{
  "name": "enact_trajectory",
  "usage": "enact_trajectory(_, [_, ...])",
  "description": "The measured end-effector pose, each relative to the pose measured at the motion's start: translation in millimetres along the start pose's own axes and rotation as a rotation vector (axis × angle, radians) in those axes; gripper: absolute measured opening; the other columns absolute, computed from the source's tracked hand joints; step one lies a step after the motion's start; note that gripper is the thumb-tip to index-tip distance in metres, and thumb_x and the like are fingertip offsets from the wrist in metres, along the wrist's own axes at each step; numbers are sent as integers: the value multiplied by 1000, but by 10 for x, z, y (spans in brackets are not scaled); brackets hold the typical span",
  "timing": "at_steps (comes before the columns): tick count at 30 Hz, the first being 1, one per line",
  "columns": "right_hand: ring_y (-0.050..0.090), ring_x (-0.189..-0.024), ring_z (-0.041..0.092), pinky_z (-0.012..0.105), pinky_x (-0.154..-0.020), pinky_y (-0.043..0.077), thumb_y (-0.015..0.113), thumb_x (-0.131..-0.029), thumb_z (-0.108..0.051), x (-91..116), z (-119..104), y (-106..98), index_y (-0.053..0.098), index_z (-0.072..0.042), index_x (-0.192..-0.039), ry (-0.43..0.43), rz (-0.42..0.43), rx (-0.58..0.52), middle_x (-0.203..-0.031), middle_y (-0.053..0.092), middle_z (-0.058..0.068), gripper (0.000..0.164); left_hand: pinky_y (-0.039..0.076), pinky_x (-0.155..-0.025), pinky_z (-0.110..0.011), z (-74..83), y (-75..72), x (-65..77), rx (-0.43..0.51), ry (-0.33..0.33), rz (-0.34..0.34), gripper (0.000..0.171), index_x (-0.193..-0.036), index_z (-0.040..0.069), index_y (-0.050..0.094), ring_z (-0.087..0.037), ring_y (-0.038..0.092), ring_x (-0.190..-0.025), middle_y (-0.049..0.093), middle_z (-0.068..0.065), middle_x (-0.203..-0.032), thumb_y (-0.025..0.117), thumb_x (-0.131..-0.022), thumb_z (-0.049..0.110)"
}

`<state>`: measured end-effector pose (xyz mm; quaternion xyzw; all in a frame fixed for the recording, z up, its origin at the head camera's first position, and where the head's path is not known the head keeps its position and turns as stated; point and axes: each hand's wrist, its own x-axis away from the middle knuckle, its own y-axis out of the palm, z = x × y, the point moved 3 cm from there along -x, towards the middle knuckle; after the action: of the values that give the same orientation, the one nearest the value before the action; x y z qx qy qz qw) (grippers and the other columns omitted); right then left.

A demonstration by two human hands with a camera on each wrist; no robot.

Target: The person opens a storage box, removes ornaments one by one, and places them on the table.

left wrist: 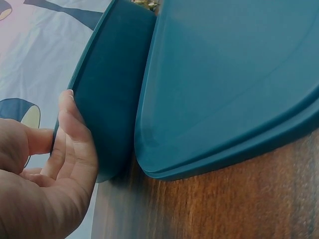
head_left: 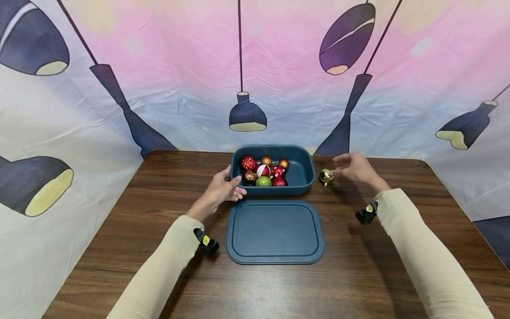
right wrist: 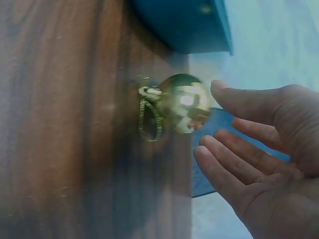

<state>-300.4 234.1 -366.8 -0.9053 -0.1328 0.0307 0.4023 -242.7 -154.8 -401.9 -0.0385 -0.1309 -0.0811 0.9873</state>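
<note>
Near the tabletop's [head_left: 279, 292] far edge, the left hand [head_left: 219, 190] grips the blue box [head_left: 275, 191]; the right hand [head_left: 353, 167], parted and empty, seems to be fetching the gold bauble [right wrist: 182, 103], needing a pinch.

Gold bauble [right wrist: 184, 103]: glossy, mirror-like. Box [head_left: 275, 191] and lid [head_left: 276, 232]: smooth, matt plastic. Table [head_left: 155, 199]: wood-grained, low sheen. Backdrop [head_left: 191, 53]: creased cloth.

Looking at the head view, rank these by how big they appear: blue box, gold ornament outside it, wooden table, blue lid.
1. Wooden table
2. Blue lid
3. Blue box
4. Gold ornament
The lid lies nearer the camera than the box, so their true sizes may differ.
</note>
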Motion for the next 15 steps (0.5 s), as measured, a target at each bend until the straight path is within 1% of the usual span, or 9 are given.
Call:
enact_trajectory(3, [58, -119, 45, 56, -100, 49, 73, -95, -12, -13, -92, -55, 56, 12, -136, -20, 8, -7, -132, 59, 33, 50, 55, -55, -19, -2, -11, -2, -3, 0, -3, 70, -165, 21, 7, -12, 67, -58, 74, -11, -78, 49, -109, 24])
enact_trajectory(6, [59, -119, 44, 56, -100, 49, 74, -95, -14, -15, -190, -88, 57, 10, -136, -31, 13, -26, -131, 59, 32, 51, 55, -56, -19, 1, -11, 2, -5, -2, -2, 70, -165, 21, 6, -12, 67, -58, 74, -11, -78, 48, -110, 24])
enact_trajectory(10, [61, -117, 43, 56, -96, 52, 75, -94, -17, -10, -326, -113, 61, 7, -134, -74, 16, -5, -130, 61, 30, 48, 55, -56, -19, -1, -10, -3, -6, -1, -3, 70, -165, 21, 6, -12, 67, -59, 74, -12, -79, 49, -109, 24])
enact_trajectory(15, [65, -111, 40, 53, -89, 55, 76, -93, -19, -7, -496, -89, 65, 4, -129, -147, 4, 18, -125, 65, 27, 44, 56, -57, -19, -9, -14, -19, -15, -8, 2, 70, -165, 22, 7, -13, 68, -60, 74, -11, -79, 49, -109, 25])
